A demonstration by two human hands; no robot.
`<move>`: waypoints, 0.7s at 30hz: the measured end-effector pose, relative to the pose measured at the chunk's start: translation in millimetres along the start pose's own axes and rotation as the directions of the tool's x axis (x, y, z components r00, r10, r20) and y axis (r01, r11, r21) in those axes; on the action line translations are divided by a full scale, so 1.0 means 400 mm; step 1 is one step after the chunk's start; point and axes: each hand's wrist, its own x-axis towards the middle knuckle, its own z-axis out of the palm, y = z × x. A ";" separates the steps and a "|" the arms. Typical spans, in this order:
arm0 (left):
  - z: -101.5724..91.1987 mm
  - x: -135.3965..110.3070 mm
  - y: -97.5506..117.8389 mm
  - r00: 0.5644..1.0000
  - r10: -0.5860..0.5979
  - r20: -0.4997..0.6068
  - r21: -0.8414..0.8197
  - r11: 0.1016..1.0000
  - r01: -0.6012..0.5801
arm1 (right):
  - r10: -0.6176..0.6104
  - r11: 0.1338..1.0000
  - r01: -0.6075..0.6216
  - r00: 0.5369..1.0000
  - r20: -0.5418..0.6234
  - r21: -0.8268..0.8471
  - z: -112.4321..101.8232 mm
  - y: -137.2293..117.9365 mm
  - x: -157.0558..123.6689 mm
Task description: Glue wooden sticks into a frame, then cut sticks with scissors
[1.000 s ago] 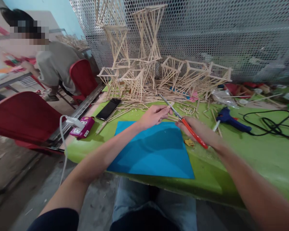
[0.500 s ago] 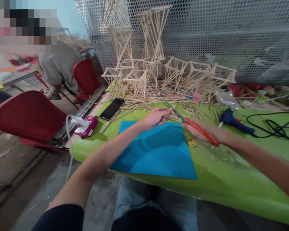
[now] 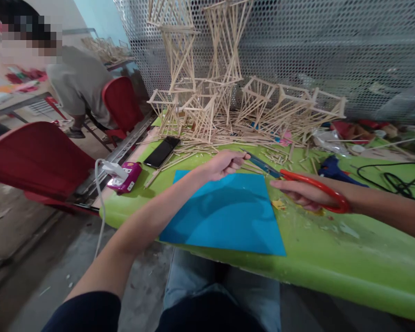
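My right hand (image 3: 306, 193) is closed on red-handled scissors (image 3: 299, 180), their blades pointing left toward my left hand. My left hand (image 3: 224, 165) is curled at the far edge of a blue paper sheet (image 3: 224, 214), pinching a thin wooden stick (image 3: 246, 155) that is hard to make out. The scissor tips lie just right of my left fingers. The sheet lies flat on a green table (image 3: 339, 249), reaching its near edge.
Stick-built frame structures (image 3: 207, 92) and loose sticks pile at the table's back. A black phone (image 3: 162, 152), a pink power strip (image 3: 124, 177), a blue glue gun (image 3: 334, 168) and black cable (image 3: 394, 180) lie around. Red chairs (image 3: 38, 159) and a seated person (image 3: 76, 87) are at left.
My right hand has drawn back to the right and lowered, tilting the scissors from steep to nearly level. My left hand stays by the sheet's far edge.
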 end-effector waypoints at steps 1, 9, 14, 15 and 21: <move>-0.003 0.002 -0.001 1.000 0.017 -0.006 0.036 0.999 -0.017 | 0.049 0.998 -0.050 0.999 0.023 0.043 -0.003 -0.001 -0.006; -0.033 0.024 -0.026 0.935 0.353 0.021 0.583 0.756 -0.299 | -0.019 0.981 -0.033 0.964 -0.265 -0.190 -0.101 0.102 0.014; -0.056 0.035 -0.031 0.824 0.520 0.225 0.862 0.289 -0.418 | -0.058 0.846 -0.246 0.839 -0.541 -0.473 -0.263 0.294 0.033; -0.059 0.037 -0.032 0.808 0.537 0.242 0.876 0.237 -0.420 | -0.040 0.824 -0.316 0.795 -0.605 -0.470 -0.290 0.335 0.031; -0.080 0.049 -0.035 0.841 0.479 0.253 0.928 0.126 -0.351 | 0.096 0.868 -0.421 0.662 -0.743 -0.263 -0.349 0.496 -0.017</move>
